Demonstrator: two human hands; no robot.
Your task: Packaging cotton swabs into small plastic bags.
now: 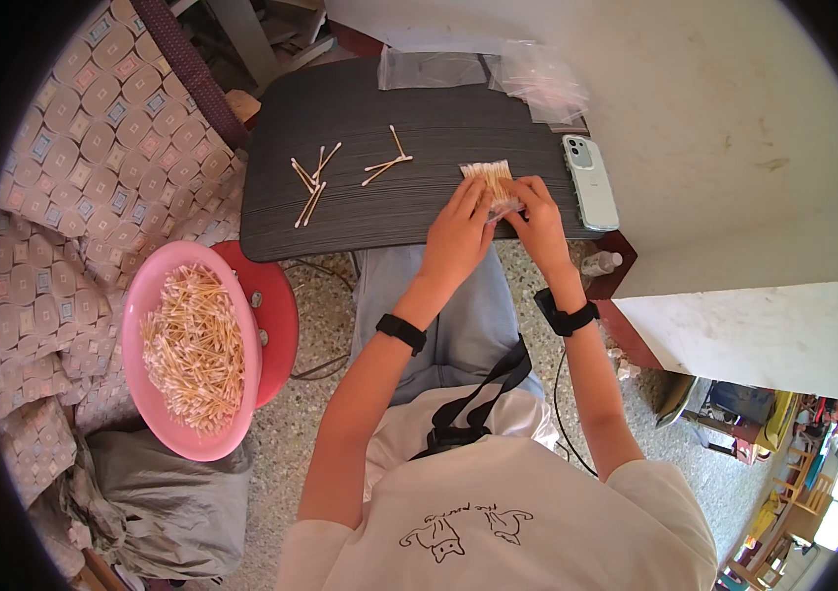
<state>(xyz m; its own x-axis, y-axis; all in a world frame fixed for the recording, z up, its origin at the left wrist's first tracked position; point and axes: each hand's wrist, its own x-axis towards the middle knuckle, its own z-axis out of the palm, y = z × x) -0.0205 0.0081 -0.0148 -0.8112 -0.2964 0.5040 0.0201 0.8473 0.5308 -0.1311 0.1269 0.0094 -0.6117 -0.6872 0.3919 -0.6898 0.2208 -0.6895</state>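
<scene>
Head view: holding bagged cotton swabs (487, 175) with left hand (458, 225) and right hand (540, 222), pinched in fingers of both, over near edge of black table (369, 214). Scattered farther left: loose swabs (311, 202). Beside right hand: pale phone (594, 197). Left of table: pink basin (133, 330).

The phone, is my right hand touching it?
Apart. The head view shows it plainly: a narrow strip of dark table separates the right hand from the near edge of the phone.
</scene>
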